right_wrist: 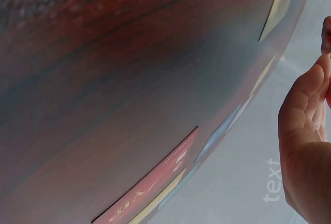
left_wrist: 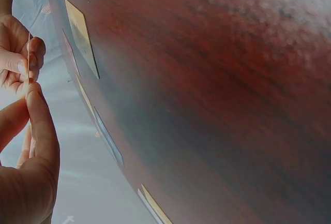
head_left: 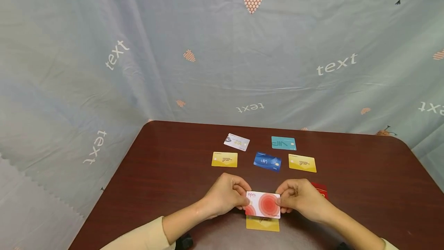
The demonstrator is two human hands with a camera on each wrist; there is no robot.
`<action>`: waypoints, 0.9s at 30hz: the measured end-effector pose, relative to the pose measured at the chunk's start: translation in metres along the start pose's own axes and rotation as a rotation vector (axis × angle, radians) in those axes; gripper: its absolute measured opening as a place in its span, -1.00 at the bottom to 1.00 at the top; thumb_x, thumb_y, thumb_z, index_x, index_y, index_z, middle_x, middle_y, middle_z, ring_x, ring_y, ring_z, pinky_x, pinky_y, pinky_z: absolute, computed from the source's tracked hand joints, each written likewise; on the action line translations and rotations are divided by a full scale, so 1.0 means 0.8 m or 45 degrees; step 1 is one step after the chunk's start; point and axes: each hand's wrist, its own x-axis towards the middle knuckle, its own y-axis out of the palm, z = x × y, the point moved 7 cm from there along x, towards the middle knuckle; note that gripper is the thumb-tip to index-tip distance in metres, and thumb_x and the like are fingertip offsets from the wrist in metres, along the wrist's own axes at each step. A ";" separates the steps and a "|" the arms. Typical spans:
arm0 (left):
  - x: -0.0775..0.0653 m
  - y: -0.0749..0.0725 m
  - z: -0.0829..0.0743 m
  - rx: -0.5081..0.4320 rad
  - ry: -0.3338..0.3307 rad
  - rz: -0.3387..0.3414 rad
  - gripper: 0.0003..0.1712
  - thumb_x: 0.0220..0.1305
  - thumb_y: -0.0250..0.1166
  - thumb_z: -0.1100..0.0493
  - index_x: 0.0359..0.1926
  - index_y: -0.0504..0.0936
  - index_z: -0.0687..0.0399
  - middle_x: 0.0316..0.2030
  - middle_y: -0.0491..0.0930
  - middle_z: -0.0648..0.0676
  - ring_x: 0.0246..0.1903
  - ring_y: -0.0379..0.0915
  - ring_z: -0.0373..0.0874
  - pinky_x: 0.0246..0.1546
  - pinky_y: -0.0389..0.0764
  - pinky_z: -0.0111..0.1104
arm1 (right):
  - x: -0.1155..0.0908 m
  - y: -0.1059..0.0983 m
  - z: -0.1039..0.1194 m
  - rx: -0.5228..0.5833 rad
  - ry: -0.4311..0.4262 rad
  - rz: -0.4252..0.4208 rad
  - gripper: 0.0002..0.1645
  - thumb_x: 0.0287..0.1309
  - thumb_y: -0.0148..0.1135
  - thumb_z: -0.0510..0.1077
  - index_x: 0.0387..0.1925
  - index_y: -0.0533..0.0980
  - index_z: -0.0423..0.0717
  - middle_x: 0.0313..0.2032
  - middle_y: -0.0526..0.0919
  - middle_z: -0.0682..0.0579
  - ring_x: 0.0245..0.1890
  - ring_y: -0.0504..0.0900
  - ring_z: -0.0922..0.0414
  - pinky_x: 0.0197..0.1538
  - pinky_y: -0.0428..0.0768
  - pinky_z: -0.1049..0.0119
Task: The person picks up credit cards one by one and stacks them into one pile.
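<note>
Between both hands a white card with red circles (head_left: 263, 205) is held up above the table, its printed face toward the head camera. My left hand (head_left: 225, 196) pinches its left edge between thumb and fingers. On the opposite edge, my right hand (head_left: 303, 198) pinches it the same way. Seen edge-on in the left wrist view, the card (left_wrist: 29, 58) is a thin line between the fingertips. Below it in the head view lies a yellow card (head_left: 262, 223), its upper part hidden. A red card (head_left: 320, 190) lies partly behind the right hand.
Farther back on the dark wooden table (head_left: 166, 173) lie a white card (head_left: 237, 142), a teal card (head_left: 283, 143), a blue card (head_left: 267, 161), a yellow card on the left (head_left: 224, 159) and another yellow card on the right (head_left: 302, 163). A patterned grey-blue curtain (head_left: 215, 49) hangs behind.
</note>
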 end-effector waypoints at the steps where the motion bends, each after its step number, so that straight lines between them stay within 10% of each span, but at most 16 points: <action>1: 0.000 0.001 0.000 0.002 0.003 0.000 -0.76 -0.01 0.45 0.57 -0.29 0.72 0.32 -0.58 0.60 0.03 -0.64 0.54 -0.20 -0.50 0.71 -0.32 | 0.000 0.000 0.000 0.002 -0.003 0.002 -0.82 0.29 0.37 -0.32 -0.19 0.59 -0.41 -0.46 0.73 -0.16 -0.48 0.68 0.10 -0.34 0.73 0.28; 27: 0.000 0.015 0.012 -0.008 -0.032 0.021 -0.77 -0.02 0.44 0.61 -0.29 0.70 0.38 -0.60 0.60 0.06 -0.69 0.53 -0.19 -0.57 0.69 -0.36 | -0.003 0.004 -0.010 -0.059 0.076 0.005 -0.83 0.27 0.43 -0.28 -0.26 0.61 -0.34 -0.46 0.73 -0.18 -0.53 0.68 0.08 -0.43 0.68 0.35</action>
